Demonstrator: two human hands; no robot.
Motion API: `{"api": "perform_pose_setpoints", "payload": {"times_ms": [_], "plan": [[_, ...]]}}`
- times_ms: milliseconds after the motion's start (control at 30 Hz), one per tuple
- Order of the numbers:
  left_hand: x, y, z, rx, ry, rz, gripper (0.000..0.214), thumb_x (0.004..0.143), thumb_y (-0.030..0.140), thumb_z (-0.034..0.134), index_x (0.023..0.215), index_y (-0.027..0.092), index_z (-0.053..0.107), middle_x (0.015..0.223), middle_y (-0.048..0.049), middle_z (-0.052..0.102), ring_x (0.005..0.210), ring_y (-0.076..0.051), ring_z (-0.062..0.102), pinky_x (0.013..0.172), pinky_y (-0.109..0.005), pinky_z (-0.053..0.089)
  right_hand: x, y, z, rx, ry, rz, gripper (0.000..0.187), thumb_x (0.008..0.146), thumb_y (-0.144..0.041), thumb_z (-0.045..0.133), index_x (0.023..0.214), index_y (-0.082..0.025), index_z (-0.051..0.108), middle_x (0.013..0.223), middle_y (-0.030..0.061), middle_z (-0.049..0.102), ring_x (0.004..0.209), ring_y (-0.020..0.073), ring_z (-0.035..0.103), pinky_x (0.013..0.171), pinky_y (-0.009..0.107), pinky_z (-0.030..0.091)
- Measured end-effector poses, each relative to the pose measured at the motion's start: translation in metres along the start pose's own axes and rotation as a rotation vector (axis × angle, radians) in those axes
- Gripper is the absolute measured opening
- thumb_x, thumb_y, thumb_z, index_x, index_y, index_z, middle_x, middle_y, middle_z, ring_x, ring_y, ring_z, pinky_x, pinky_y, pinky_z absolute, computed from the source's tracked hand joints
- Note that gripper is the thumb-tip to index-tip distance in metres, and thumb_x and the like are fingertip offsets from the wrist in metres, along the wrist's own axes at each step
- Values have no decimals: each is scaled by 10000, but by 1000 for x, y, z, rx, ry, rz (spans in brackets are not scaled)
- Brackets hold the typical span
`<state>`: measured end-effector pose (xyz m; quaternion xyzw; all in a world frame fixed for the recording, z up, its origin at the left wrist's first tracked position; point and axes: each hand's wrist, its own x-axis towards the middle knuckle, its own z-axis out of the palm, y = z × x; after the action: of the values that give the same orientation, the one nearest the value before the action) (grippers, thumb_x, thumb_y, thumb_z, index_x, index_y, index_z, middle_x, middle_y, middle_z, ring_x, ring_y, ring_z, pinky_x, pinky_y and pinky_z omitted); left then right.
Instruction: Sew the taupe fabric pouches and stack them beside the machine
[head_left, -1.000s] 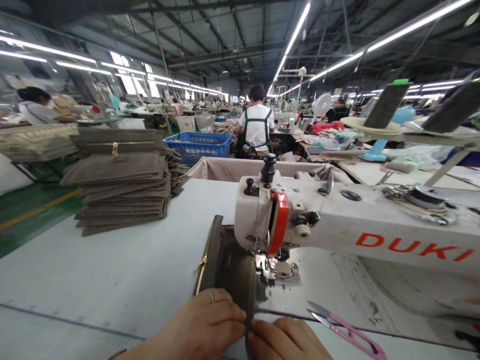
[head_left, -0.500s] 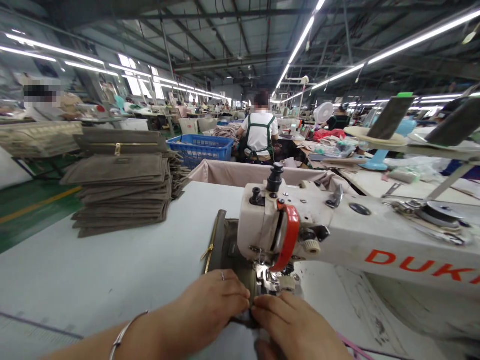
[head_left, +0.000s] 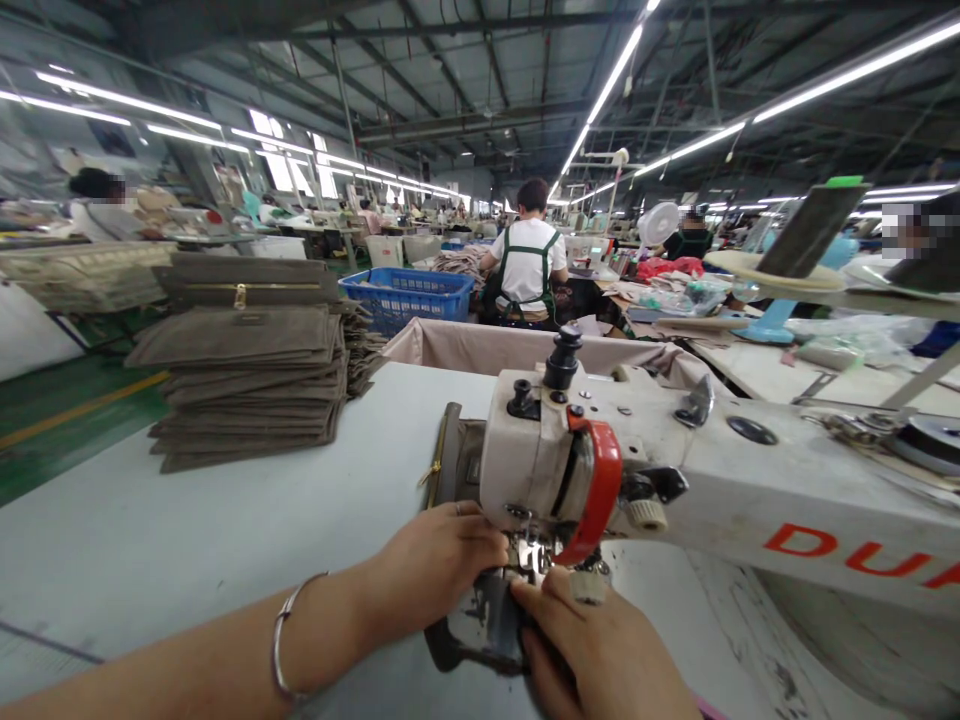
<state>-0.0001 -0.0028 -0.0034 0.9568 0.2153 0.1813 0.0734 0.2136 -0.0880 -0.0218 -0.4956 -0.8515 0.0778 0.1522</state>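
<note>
On my feed the canvas pouch (head_left: pixel 452 455) runs roughly straight away from me, its long axis passing under the sewing machine head (head_left: pixel 536 470) and tilting slightly left at the far end. That far end sticks out beyond the head, and a brass zipper (head_left: pixel 436 460) runs along its left edge. The near end, darker and folded, lies under my hands, and the pouch is fed in at the presser foot (head_left: pixel 529 555). My left hand (head_left: pixel 431 565) lies on the pouch just left of the foot, fingers curled down over it and holding it, with a metal bangle (head_left: pixel 289 635) on the wrist. My right hand (head_left: pixel 592 645) is closed on the near end just below the foot, its fingertips (head_left: pixel 536 590) nearly touching the machine's underside, so the two hands hold the pouch between them, close together. Above them the head and its red guard (head_left: pixel 596 490) leave little room. To the left, the white tabletop (head_left: pixel 225 540) runs well away from my left hand to a stack of pouches (head_left: pixel 247 370). To the right, the machine's lettered arm (head_left: pixel 825 540) extends over the table.
</note>
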Motion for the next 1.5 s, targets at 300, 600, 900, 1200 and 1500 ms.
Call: {"api": "perform_pose_setpoints", "payload": {"times_ms": [300,600,900,1200,1500], "plan": [[6,-7,1,-40,82,-59,221,930,102,532,881,210,719,982,-8,739,1012,-194,658,951,-286,489,1,-5,-4,75,7,45,366,860,-198,502,1185,-248,662,1062,82,699,945,272,657,812,414,544],[6,-1,-6,35,34,-118,209,925,99,511,990,184,690,1021,-61,711,1034,-239,629,983,-391,475,5,-13,-20,111,-42,85,305,886,-204,471,1106,-246,678,1064,57,694,962,265,643,834,425,520],[-35,75,-36,32,-221,-180,502,744,411,785,1165,169,657,1123,-103,681,1016,-285,630,922,-381,535,-6,-6,-24,225,14,6,374,810,-119,492,1092,-272,682,1016,31,700,931,221,624,815,366,493],[-54,79,-16,155,-96,-30,497,825,233,692,1292,167,533,1355,-91,602,1254,-281,544,1098,-404,442,-9,-8,-41,229,-49,-142,283,790,-111,520,958,-255,696,932,-1,664,876,179,579,781,319,460],[-49,80,-6,56,-30,-3,284,935,189,532,1208,151,600,1198,-78,699,1147,-212,638,1064,-285,478,-9,-12,-33,264,-12,-186,387,767,-66,492,1055,-228,693,1085,28,701,998,182,620,911,325,491]]}}
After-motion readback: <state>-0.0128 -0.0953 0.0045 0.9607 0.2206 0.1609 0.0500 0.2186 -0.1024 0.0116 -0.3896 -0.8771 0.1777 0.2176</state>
